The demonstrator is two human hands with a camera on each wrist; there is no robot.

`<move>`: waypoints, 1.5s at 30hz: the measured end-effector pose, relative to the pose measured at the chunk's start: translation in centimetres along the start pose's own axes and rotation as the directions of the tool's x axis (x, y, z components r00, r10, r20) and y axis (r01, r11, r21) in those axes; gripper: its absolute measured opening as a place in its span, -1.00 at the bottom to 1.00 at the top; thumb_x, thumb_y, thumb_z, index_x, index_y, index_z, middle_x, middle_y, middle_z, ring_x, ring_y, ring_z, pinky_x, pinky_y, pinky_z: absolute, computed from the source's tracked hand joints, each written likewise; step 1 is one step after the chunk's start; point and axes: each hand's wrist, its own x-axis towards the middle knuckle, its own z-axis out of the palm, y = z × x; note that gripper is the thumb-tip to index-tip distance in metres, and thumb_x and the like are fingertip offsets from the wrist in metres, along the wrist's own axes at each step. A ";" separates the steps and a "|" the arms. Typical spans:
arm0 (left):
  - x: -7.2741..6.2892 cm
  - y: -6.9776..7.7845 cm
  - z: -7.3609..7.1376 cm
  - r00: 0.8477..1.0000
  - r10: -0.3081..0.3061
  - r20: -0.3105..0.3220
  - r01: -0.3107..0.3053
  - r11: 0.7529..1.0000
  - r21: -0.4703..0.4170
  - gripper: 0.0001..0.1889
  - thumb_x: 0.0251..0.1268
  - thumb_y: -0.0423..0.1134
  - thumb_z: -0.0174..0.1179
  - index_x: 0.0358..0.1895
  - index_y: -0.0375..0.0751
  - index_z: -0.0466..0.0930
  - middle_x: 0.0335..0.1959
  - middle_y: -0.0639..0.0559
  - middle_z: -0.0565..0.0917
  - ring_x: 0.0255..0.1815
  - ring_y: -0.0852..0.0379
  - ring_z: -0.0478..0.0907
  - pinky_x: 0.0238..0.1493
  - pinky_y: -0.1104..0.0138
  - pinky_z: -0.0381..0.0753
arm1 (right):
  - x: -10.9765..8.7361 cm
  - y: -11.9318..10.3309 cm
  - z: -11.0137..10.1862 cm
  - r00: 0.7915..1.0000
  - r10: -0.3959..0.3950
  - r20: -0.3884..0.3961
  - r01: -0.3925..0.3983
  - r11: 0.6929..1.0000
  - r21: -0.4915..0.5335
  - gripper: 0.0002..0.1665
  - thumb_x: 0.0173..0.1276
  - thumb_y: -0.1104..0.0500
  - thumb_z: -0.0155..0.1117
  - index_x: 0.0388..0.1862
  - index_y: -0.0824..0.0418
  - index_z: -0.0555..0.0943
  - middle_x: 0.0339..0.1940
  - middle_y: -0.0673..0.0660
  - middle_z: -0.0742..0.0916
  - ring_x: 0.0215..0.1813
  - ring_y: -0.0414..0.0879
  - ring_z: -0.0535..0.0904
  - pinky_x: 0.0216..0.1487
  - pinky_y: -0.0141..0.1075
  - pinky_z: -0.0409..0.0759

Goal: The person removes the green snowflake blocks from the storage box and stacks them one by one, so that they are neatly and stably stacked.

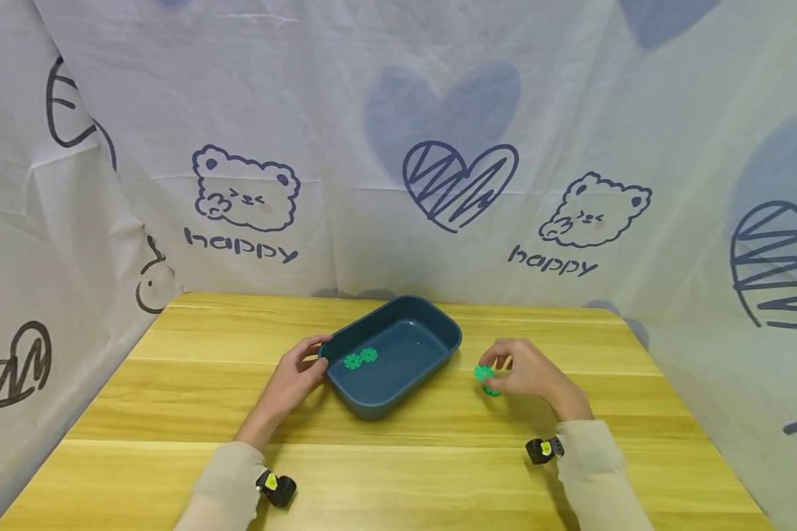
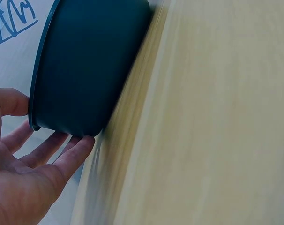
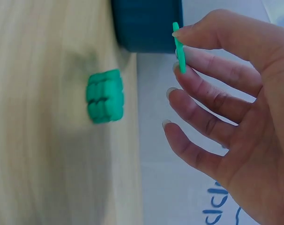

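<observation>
A dark blue rectangular plastic bin [image 1: 398, 386] stands on the table, two green toothed discs [image 1: 353, 361] lying on its floor toward the left end. My left hand [image 1: 300, 372] holds that end, thumb at the rim and fingertips against the outer wall, as the left wrist view shows. To the right of the bin, my right hand [image 1: 528, 372] pinches a thin green toothed disc [image 3: 179, 51] between thumb and fingertips, raised off the table. Under it sits a short stack of green toothed discs [image 3: 105, 96], mostly covered by the hand in the head view.
The wooden table [image 1: 385, 479] reaches back to a white printed cloth [image 1: 345, 221] hanging behind it and along the sides. Each wrist wears a small black camera, one [image 1: 277, 488] on the left and one [image 1: 543, 450] on the right.
</observation>
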 end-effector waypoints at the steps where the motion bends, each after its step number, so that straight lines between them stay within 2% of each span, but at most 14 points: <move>1: 0.0 0.0 0.0 1.000 -0.002 0.001 0.002 1.000 -0.001 -0.53 0.60 -0.34 0.01 0.49 -0.20 0.36 0.42 -0.36 0.44 0.32 -0.26 0.55 0.14 0.27 0.69 | -0.1 0.2 0.1 1.000 0.005 -0.001 -0.005 1.000 0.000 -0.80 0.14 0.18 0.55 -0.23 0.14 0.78 -0.27 -0.01 0.79 -0.25 -0.17 0.58 -0.17 -0.29 0.63; 14: 0.0 0.1 0.0 1.000 -0.010 0.000 0.010 1.000 0.013 -0.54 0.61 -0.33 0.01 0.49 -0.18 0.36 0.43 -0.36 0.43 0.34 -0.30 0.54 0.15 0.27 0.68 | -1.1 1.6 0.5 0.998 0.056 -0.012 -0.056 0.998 -0.025 -0.76 0.12 0.24 0.56 -0.19 0.18 0.78 -0.23 0.04 0.80 -0.23 -0.12 0.58 -0.16 -0.23 0.64; 25: 0.1 -0.1 0.0 1.000 0.004 -0.001 -0.004 1.000 0.016 -0.54 0.60 -0.36 0.01 0.49 -0.21 0.36 0.41 -0.38 0.45 0.33 -0.32 0.54 0.13 0.29 0.69 | -1.4 2.5 0.7 0.998 0.059 -0.014 -0.059 0.998 -0.032 -0.73 0.12 0.26 0.56 -0.15 0.20 0.78 -0.21 0.07 0.81 -0.20 -0.08 0.61 -0.20 -0.22 0.66; 36: 0.2 -0.1 0.1 1.000 -0.004 -0.008 0.004 1.000 0.005 -0.54 0.59 -0.37 0.00 0.48 -0.22 0.37 0.41 -0.38 0.45 0.32 -0.30 0.55 0.11 0.30 0.70 | -1.3 2.8 1.2 0.998 0.063 -0.011 -0.063 0.998 -0.019 -0.74 0.14 0.24 0.57 -0.17 0.18 0.78 -0.23 0.04 0.79 -0.23 -0.14 0.56 -0.27 -0.39 0.55; 45: 0.1 0.0 0.1 1.000 0.003 -0.008 -0.003 1.000 0.010 -0.54 0.59 -0.37 0.00 0.48 -0.22 0.37 0.41 -0.38 0.46 0.32 -0.30 0.55 0.11 0.29 0.70 | -1.3 2.7 1.4 0.997 0.075 -0.009 -0.076 0.997 -0.018 -0.76 0.16 0.22 0.58 -0.18 0.20 0.77 -0.28 0.02 0.76 -0.27 -0.19 0.52 -0.30 -0.39 0.53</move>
